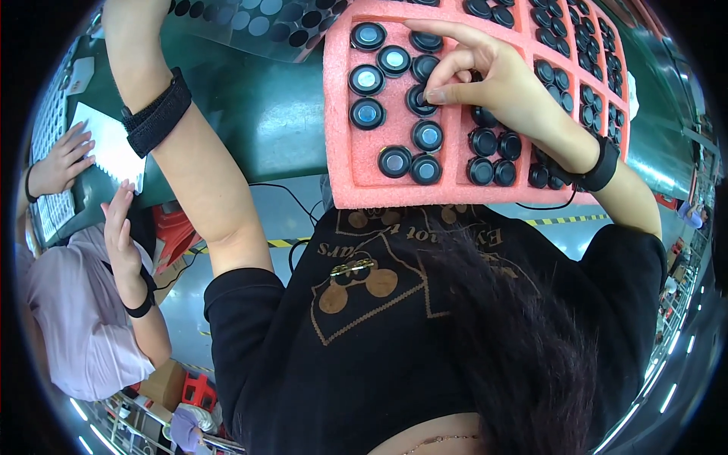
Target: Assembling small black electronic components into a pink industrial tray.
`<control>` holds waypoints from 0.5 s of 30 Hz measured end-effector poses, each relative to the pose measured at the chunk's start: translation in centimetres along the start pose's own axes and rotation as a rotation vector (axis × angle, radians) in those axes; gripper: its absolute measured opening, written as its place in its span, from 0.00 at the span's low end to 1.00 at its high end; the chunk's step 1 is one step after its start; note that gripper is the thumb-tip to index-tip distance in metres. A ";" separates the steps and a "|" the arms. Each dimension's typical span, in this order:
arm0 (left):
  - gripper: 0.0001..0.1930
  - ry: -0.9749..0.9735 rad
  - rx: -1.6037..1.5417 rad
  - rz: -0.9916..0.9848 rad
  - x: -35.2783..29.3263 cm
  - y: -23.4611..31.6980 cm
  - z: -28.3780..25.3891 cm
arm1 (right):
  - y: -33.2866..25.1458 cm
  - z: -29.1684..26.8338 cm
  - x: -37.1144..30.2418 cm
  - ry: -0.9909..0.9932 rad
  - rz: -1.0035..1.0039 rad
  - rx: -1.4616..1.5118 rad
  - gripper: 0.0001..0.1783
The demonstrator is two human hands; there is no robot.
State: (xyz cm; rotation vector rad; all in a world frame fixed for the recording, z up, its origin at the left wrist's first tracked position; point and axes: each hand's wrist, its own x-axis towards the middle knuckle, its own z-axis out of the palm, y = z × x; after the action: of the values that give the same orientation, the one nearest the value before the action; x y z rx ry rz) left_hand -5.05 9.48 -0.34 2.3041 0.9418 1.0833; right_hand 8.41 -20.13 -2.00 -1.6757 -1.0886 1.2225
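My right hand (493, 76) is over a pink foam tray (339, 136). Its thumb and a bent finger close on a round black speaker-like part (417, 105), while the index finger stretches out above. Whether anything thin lies between the fingertips is hidden. Around it in the same compartment sit several like parts, some with a silvery-blue centre (368, 114), others with a dark centre (425, 43). My left hand (136, 34) shows only its wrist end at the top left edge, past a black wristband. Its fingers are out of the picture.
A clear sheet of round dark stickers (258, 23) lies on the green table (280, 106), left of the tray. More compartments to the right hold black parts (481, 142). At the left, another person's hands (117, 227) are near a white serrated-edged piece (106, 144).
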 end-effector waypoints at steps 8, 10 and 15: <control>0.12 -0.037 -0.031 -0.041 -0.5 0.2 -0.1 | 0.3 0.2 -0.2 0.023 0.015 0.041 0.34; 0.12 -0.045 -0.038 -0.051 -0.5 0.3 -0.2 | 0.6 0.3 -0.1 0.033 -0.020 0.012 0.34; 0.12 -0.069 -0.059 -0.075 -0.5 0.5 -0.4 | 1.2 0.6 -0.1 0.061 -0.101 -0.059 0.35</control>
State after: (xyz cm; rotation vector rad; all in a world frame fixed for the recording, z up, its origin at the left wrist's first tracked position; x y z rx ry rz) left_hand -5.34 8.80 -0.03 2.2251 0.9497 0.9817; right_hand 8.01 -20.59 -3.24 -1.6700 -1.1677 1.0777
